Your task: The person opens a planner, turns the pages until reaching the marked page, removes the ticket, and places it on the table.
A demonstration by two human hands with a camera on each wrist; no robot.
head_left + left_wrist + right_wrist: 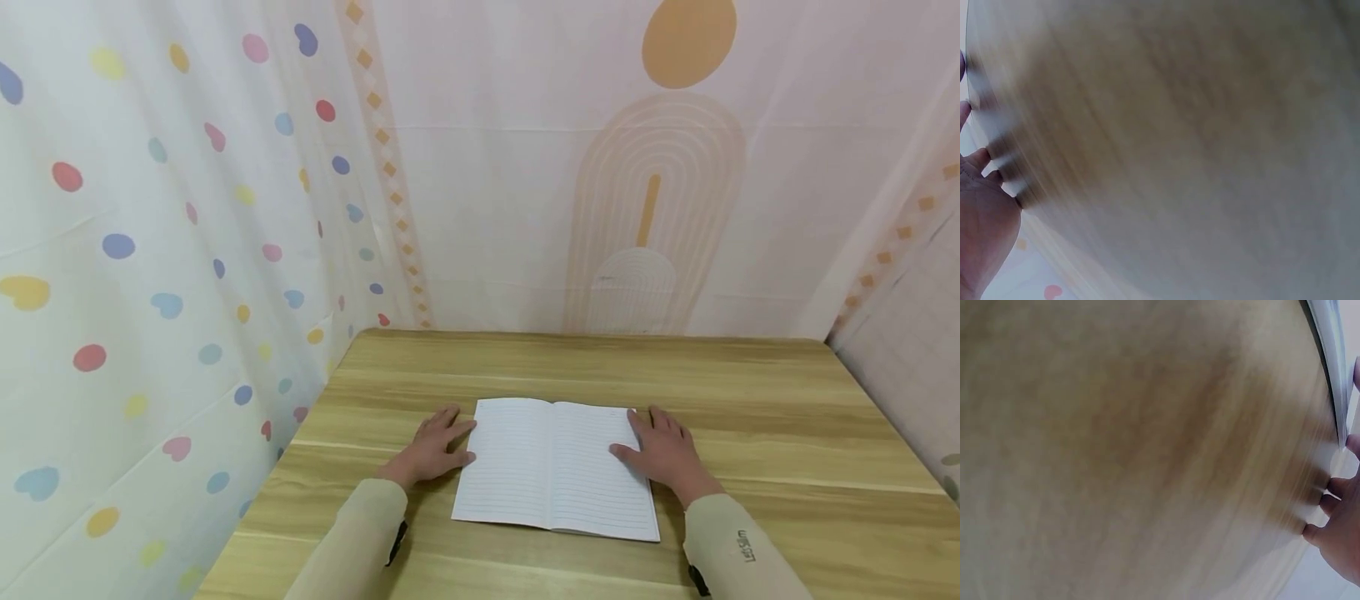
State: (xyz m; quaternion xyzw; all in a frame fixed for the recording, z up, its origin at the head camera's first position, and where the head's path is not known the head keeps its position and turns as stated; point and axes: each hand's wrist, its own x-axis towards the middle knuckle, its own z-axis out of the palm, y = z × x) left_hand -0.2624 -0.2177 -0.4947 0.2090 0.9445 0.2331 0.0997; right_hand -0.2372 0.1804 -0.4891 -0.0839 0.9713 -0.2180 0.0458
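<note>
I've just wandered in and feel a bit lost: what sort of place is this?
Probably a curtained-off desk corner, perhaps for study: there's a wood-grain table, a dotted curtain along its left, and an open lined notebook on top.

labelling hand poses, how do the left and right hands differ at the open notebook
The right hand reaches farther in, its thumb well over the notebook; the left hand barely gets past the edge. The right hand's sleeve shows printed lettering; the left hand's sleeve shows none in view. Both hands have spread fingers and lie at opposite sides.
</note>
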